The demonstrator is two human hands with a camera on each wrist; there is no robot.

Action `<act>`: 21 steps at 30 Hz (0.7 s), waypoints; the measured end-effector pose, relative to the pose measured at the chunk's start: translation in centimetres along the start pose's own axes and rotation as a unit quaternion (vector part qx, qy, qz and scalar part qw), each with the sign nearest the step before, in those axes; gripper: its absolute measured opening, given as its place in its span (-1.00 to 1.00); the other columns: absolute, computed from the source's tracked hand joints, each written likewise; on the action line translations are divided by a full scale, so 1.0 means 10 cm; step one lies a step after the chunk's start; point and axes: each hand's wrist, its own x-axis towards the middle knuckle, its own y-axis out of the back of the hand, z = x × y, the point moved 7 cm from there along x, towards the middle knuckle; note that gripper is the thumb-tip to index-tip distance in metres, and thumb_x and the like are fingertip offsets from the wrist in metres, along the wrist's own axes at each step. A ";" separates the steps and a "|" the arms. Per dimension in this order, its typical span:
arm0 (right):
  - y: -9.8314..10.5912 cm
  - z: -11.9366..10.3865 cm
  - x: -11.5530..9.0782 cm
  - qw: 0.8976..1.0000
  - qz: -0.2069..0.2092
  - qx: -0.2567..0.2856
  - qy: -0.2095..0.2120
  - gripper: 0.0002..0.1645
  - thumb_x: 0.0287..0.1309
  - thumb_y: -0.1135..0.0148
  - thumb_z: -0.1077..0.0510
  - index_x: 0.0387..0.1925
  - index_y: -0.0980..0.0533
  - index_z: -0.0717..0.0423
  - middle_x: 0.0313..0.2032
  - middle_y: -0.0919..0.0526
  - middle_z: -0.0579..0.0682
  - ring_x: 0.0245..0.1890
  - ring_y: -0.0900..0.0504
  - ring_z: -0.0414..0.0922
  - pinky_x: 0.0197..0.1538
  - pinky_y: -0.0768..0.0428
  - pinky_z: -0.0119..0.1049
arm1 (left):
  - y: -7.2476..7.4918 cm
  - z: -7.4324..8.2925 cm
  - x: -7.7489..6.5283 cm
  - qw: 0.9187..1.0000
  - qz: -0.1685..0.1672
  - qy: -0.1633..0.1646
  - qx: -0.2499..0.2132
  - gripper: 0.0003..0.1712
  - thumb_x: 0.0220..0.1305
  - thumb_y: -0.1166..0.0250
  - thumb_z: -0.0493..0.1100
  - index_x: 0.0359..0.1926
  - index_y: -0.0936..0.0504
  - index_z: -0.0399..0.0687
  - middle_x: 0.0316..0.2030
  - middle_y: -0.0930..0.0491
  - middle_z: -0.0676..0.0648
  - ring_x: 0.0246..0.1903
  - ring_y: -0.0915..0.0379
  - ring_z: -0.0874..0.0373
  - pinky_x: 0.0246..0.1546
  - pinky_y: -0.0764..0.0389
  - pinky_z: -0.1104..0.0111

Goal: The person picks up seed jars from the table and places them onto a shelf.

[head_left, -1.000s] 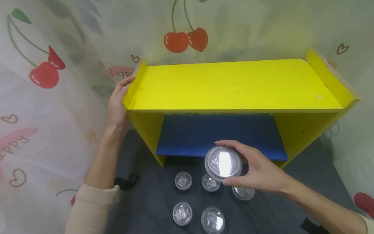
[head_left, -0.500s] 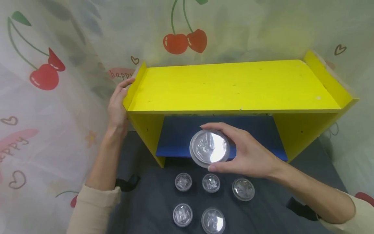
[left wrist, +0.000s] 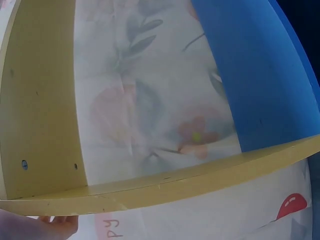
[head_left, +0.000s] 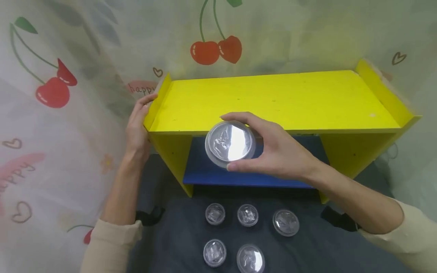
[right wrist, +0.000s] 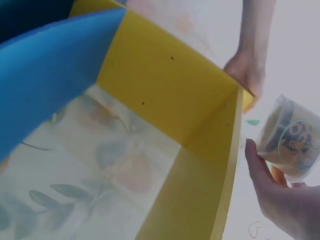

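My right hand point(head_left: 278, 151) holds a clear round lidded jar point(head_left: 225, 145) between thumb and fingers, its lid facing the head camera. The jar overlaps the front edge of the yellow top board of a small shelf unit point(head_left: 266, 102). In the right wrist view the jar point(right wrist: 295, 142) shows a printed label and pale contents, beside the shelf's yellow edge. My left hand point(head_left: 138, 123) grips the shelf's upper left corner, fingers over the side panel. In the left wrist view, part of the left hand point(left wrist: 55, 227) shows below the yellow side panel.
Below the yellow top lies a blue lower board point(head_left: 211, 172). Several similar lidded jars stand on the dark cloth in front, among them one jar point(head_left: 286, 222) at the right and another point(head_left: 215, 214) at the left. A cherry-print curtain point(head_left: 129, 45) hangs behind and at the sides.
My right hand has lifted the jar up and leftward, from over the jars on the cloth to the level of the shelf's top edge. The left hand stays at the shelf corner.
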 end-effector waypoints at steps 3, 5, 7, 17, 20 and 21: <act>0.02 -0.03 0.11 1.000 0.000 0.006 -0.003 -0.05 -0.06 -0.57 0.06 0.37 -0.33 -0.11 0.19 -0.50 -0.17 0.10 -0.49 -0.18 0.02 -0.63 -0.24 | 0.01 -0.01 -0.01 1.000 0.003 0.002 0.005 -0.59 0.56 0.16 -0.08 0.24 -0.46 -0.07 -0.09 -0.43 -0.11 -0.34 -0.43 0.16 -0.30 -0.54 0.45; 0.02 -0.06 0.17 1.000 0.000 0.011 -0.004 -0.07 -0.04 -0.56 0.06 0.37 -0.33 -0.10 0.18 -0.50 -0.15 0.09 -0.51 -0.16 0.01 -0.63 -0.22 | 0.02 0.00 -0.03 1.000 0.006 0.002 0.008 -0.59 0.56 0.16 -0.08 0.23 -0.46 -0.06 -0.02 -0.42 -0.11 -0.29 -0.44 0.15 -0.27 -0.55 0.43; 0.02 -0.06 0.23 1.000 0.002 0.015 -0.007 -0.08 -0.04 -0.56 0.05 0.37 -0.33 -0.10 0.17 -0.51 -0.15 0.07 -0.53 -0.16 -0.01 -0.64 -0.22 | 0.02 0.00 -0.03 1.000 0.007 -0.001 0.011 -0.59 0.56 0.16 -0.08 0.23 -0.47 -0.06 -0.04 -0.42 -0.11 -0.30 -0.43 0.15 -0.28 -0.54 0.43; 0.05 -0.06 0.49 0.999 0.033 0.025 -0.010 -0.08 -0.04 -0.55 0.06 0.36 -0.33 -0.03 0.17 -0.51 -0.12 0.05 -0.53 -0.15 0.03 -0.63 -0.20 | -0.02 0.02 -0.03 1.000 0.005 0.001 0.012 -0.58 0.57 0.16 -0.05 0.24 -0.47 -0.07 -0.03 -0.44 -0.13 -0.34 -0.43 0.14 -0.30 -0.56 0.44; 0.08 -0.04 0.56 0.998 0.047 0.025 -0.016 -0.06 -0.03 -0.55 0.04 0.38 -0.31 -0.03 0.17 -0.50 -0.11 0.04 -0.53 -0.15 0.02 -0.63 -0.20 | -0.04 0.02 -0.03 1.000 0.005 0.005 0.012 -0.57 0.57 0.15 -0.04 0.25 -0.46 -0.06 -0.11 -0.46 -0.11 -0.38 -0.42 0.16 -0.32 -0.55 0.45; 0.08 -0.03 0.59 0.998 0.050 0.028 -0.018 -0.05 -0.03 -0.55 0.03 0.38 -0.30 -0.03 0.17 -0.50 -0.11 0.03 -0.54 -0.15 0.00 -0.63 -0.20 | -0.04 0.02 -0.03 1.000 0.004 0.006 0.013 -0.57 0.57 0.15 -0.03 0.26 -0.45 -0.05 -0.17 -0.45 -0.11 -0.41 -0.41 0.17 -0.34 -0.54 0.45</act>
